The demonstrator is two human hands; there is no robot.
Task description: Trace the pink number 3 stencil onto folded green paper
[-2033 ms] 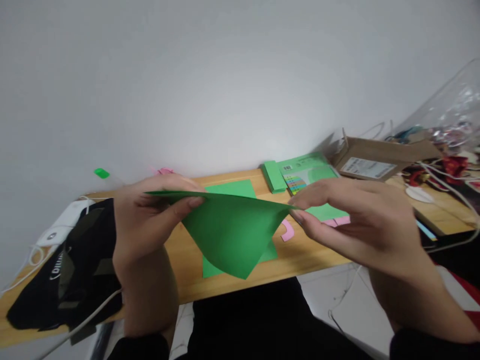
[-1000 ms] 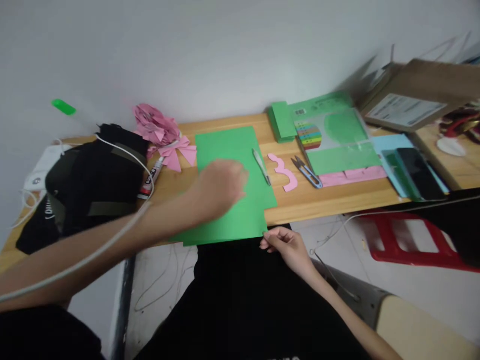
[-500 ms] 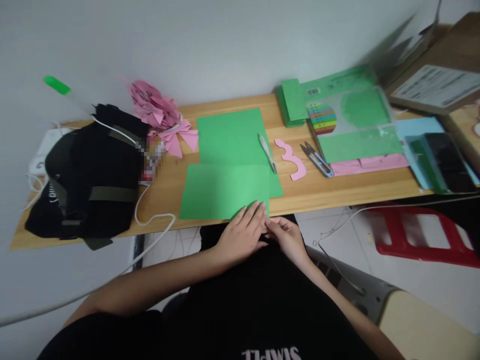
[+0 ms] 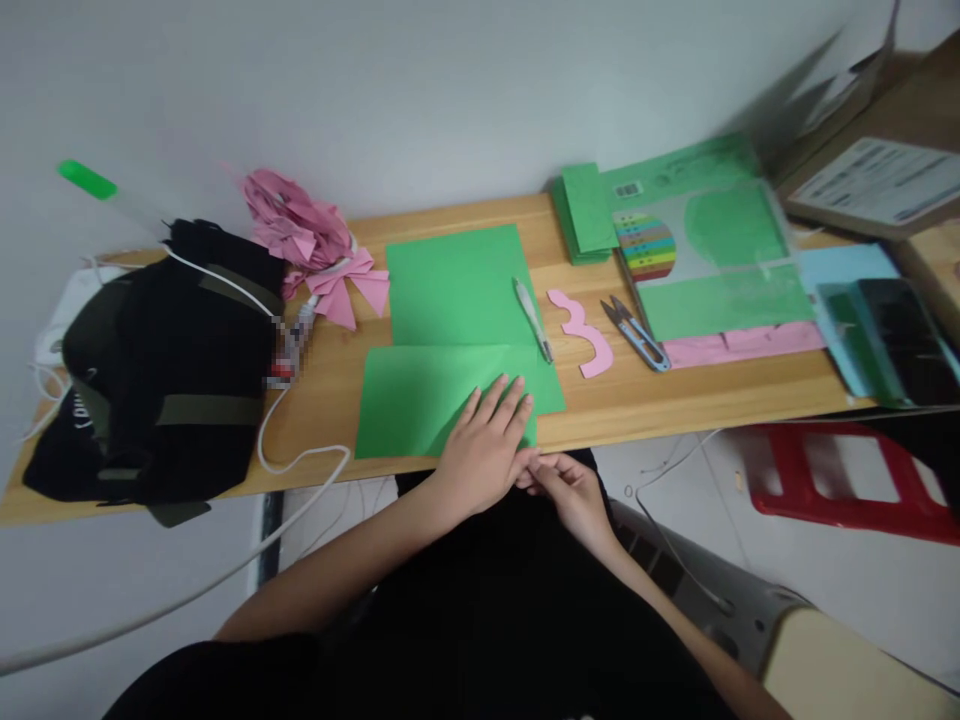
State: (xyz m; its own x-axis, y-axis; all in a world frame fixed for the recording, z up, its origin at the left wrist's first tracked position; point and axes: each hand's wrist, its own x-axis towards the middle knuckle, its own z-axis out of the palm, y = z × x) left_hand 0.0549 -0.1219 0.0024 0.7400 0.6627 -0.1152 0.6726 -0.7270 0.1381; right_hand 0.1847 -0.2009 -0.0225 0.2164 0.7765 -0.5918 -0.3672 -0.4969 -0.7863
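Fingers [image 4: 491,402] of the left hand [image 4: 476,462] lie flat and slightly spread on the front green sheet [image 4: 409,395], which overlaps the rear green sheet [image 4: 457,285] near the tabletop [image 4: 322,400] edge. Right hand [image 4: 571,495]: fingers bunched by the front sheet's near right corner; cannot tell if they pinch paper. Left to right: black bag [image 4: 169,370], pink bundle [image 4: 296,225], both sheets, white pen-like tool [image 4: 533,318], pink wavy cutout [image 4: 583,328], blue-handled snips [image 4: 637,328].

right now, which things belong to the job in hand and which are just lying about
Apparently in the job:
front green sheet, under the left hand
back green sheet, partly covered

Probably just lying about:
black bag
phone
cardboard box
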